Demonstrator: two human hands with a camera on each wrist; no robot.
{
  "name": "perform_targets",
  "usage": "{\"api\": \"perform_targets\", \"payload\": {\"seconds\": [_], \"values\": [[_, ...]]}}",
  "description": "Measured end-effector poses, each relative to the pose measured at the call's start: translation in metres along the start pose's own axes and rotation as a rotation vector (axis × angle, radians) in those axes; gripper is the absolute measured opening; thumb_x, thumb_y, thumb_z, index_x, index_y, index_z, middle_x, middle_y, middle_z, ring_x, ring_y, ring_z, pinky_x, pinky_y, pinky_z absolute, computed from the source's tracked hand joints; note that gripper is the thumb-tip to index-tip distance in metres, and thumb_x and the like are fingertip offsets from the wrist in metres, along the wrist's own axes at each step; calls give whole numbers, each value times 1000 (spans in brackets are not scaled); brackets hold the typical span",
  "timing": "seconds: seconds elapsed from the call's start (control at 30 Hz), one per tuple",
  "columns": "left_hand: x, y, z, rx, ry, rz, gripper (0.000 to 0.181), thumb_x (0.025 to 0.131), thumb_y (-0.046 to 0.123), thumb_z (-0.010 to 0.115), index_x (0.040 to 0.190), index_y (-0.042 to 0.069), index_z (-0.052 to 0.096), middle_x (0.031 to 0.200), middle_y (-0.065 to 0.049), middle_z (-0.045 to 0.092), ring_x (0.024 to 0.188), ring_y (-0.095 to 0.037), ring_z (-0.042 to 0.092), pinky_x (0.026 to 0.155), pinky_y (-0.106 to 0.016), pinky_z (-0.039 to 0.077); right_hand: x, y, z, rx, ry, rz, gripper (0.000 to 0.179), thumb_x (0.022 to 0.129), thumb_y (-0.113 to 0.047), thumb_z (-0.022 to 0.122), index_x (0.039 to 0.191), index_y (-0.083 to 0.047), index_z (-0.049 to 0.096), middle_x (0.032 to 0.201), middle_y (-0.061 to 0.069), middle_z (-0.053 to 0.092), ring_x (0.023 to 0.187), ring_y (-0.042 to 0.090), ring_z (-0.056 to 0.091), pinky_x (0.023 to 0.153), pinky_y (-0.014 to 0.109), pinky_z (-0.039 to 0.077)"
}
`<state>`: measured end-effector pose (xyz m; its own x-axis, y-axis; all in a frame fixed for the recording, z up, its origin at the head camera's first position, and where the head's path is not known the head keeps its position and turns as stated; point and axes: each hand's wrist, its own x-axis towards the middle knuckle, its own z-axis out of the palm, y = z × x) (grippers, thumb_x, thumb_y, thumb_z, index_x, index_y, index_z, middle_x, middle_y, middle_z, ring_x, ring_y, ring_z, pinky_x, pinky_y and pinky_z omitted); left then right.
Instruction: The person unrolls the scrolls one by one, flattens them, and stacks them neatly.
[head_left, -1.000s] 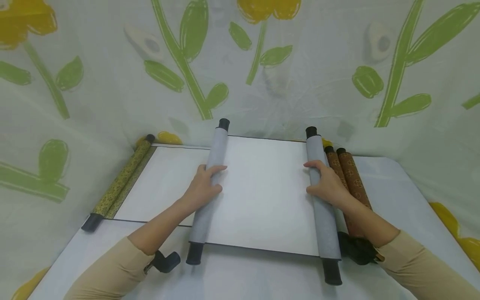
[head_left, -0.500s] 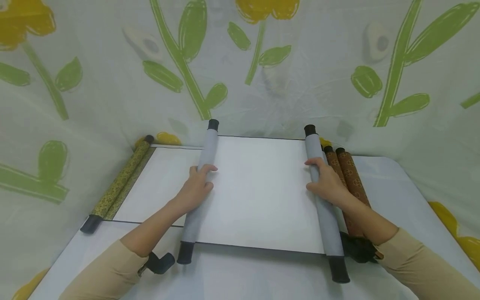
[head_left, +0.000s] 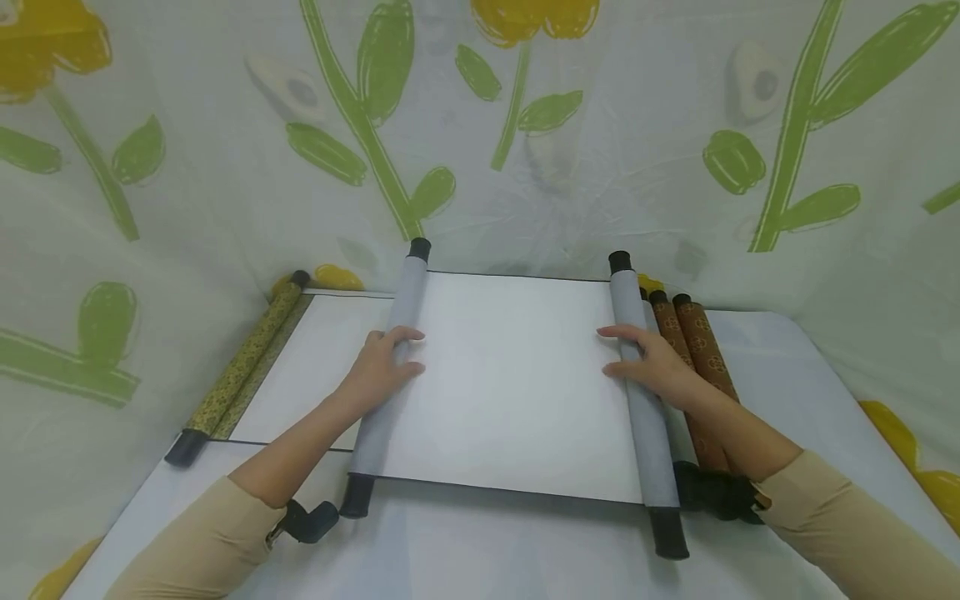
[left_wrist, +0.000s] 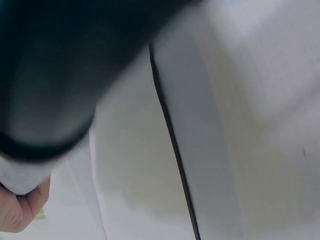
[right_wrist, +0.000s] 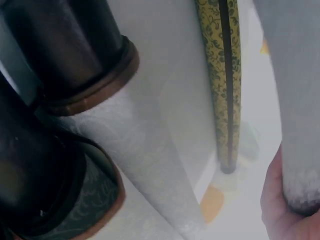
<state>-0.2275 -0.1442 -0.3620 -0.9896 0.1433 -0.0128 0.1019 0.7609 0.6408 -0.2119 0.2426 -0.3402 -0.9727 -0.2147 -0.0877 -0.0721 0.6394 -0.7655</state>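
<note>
A hanging scroll [head_left: 525, 392] with a blank white sheet lies partly unrolled between two grey rollers with black end knobs. My left hand [head_left: 378, 371] grips the left roller [head_left: 375, 433], thumb and forefinger reaching over to the sheet's side. On the right roller [head_left: 648, 433], my right hand [head_left: 652, 367] has its thumb and fingers curled across the middle. In the left wrist view, a large dark knob [left_wrist: 55, 75] hides much of the scroll, and part of the hand [left_wrist: 22, 210] shows low at the left. The right wrist view catches the right hand [right_wrist: 280, 215] under the grey roller [right_wrist: 300, 95].
Left of the grey scroll, another scroll with a yellow-green patterned roller [head_left: 243, 358] lies on the white table [head_left: 465, 558], its white sheet [head_left: 315, 367] running under my left arm. Brown patterned rolls [head_left: 708, 358] lie right of my right hand. A flower-printed cloth [head_left: 637, 150] hangs behind.
My left hand has moved left with its roller, so the gap between the rollers is wider and more white sheet shows. The right roller stays almost in place, its lower end shifting slightly.
</note>
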Motion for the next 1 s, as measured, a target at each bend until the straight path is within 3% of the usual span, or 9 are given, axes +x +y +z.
{"api": "perform_targets", "payload": {"seconds": [0.2, 0.37, 0.57, 0.7, 0.8, 1.0], "values": [[1, -2, -5, 23, 1, 5, 44, 94, 12, 54, 137, 14, 46, 121, -28, 39, 93, -34, 51, 71, -45, 49, 1, -6, -2, -20, -15, 31, 69, 77, -14, 77, 138, -7, 46, 149, 28, 25, 135, 46, 21, 100, 66, 27], [0, -5, -9, 31, -3, 7, 42, 95, 8, 45, 136, 14, 49, 120, -29, 38, 87, -32, 50, 64, -38, 47, 0, -4, -8, 6, -23, 14, 59, 82, -1, 63, 137, -6, 43, 150, 28, 21, 135, 44, 20, 98, 65, 28], [-3, -10, -14, 19, -24, -20, 43, 95, 11, 44, 138, 14, 49, 124, -30, 36, 99, -37, 48, 72, -45, 49, 0, 2, -11, 18, -34, -6, 57, 84, 2, 52, 138, -6, 40, 151, 27, 19, 137, 43, 16, 101, 64, 25], [-1, -16, -17, 13, 0, -18, 45, 95, 16, 52, 140, 17, 47, 125, -30, 40, 103, -38, 49, 77, -49, 49, 0, 6, -13, 31, -33, 1, 60, 86, -7, 64, 140, -6, 38, 151, 26, 20, 136, 43, 18, 102, 64, 24], [0, -19, -18, 10, 17, -20, 53, 90, 22, 64, 140, 19, 47, 126, -30, 42, 110, -41, 49, 83, -54, 47, 1, 8, -15, 38, -31, 9, 72, 81, -16, 75, 141, -6, 37, 151, 25, 21, 137, 42, 17, 103, 63, 22], [3, -20, -21, 28, -11, -36, 71, 79, 31, 76, 142, 19, 45, 130, -31, 41, 120, -46, 44, 88, -60, 44, 2, 8, -17, 28, -21, 17, 80, 74, -16, 81, 140, -4, 37, 150, 26, 21, 137, 43, 17, 104, 63, 22]]}}
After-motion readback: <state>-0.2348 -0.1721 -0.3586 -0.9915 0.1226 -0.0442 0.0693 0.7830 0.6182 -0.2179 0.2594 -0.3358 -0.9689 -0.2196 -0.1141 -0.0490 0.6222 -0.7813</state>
